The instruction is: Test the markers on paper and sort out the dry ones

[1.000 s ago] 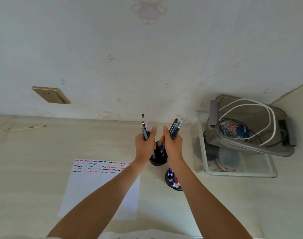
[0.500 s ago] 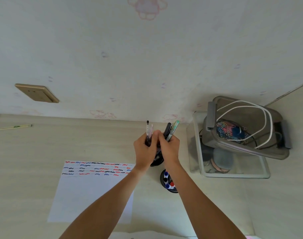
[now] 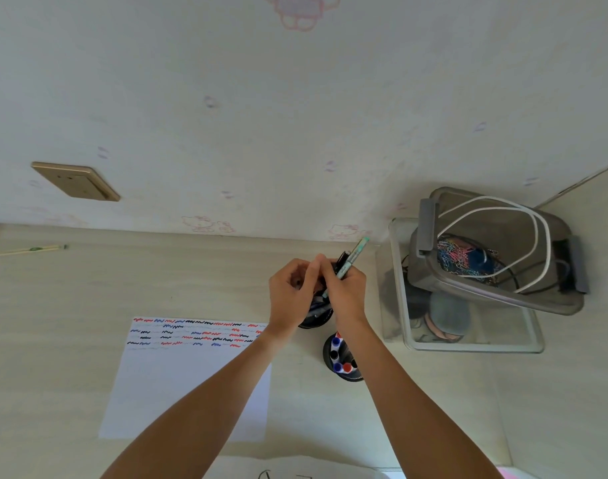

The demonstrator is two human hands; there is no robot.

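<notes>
Mid-frame: right hand point(image 3: 345, 292) grips pens point(image 3: 351, 259) over cup point(image 3: 316, 314); left hand point(image 3: 290, 295) curled, contents unclear. Lower slow, keep tips w/in rim.

The black cup point(image 3: 314, 318) is mostly hidden behind the left hand point(image 3: 290, 293) and right hand point(image 3: 345, 293); only its lower rim is seen beside the paper point(image 3: 192, 378). What is enclosed by the left hand's curled fingers cannot be told. The lower ends of the pens point(image 3: 351, 259) in the right hand are covered by it. The second cup point(image 3: 340, 356), just nearer than the black cup, is partly covered by the right forearm. The scribbles on the paper are too small to judge. Both arms are cut off by the bottom edge.
</notes>
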